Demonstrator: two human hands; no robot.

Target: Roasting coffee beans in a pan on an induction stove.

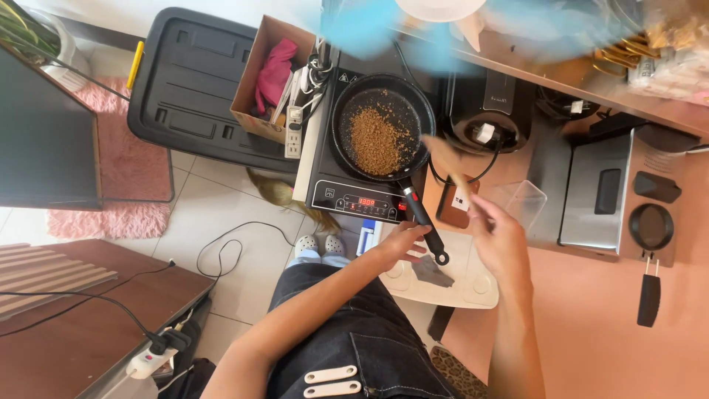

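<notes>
One head camera looks steeply down, fairly high above the counter (591,310)

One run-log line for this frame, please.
left hand: on pan handle | right hand: holds wooden spatula | pan: brown crumbs, on cooktop

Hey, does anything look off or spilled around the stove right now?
Nothing looks spilled: the brown crumbs sit inside the black pan on the cooktop. The left hand is at the pan handle, and the right hand holds a wooden spatula.
</notes>
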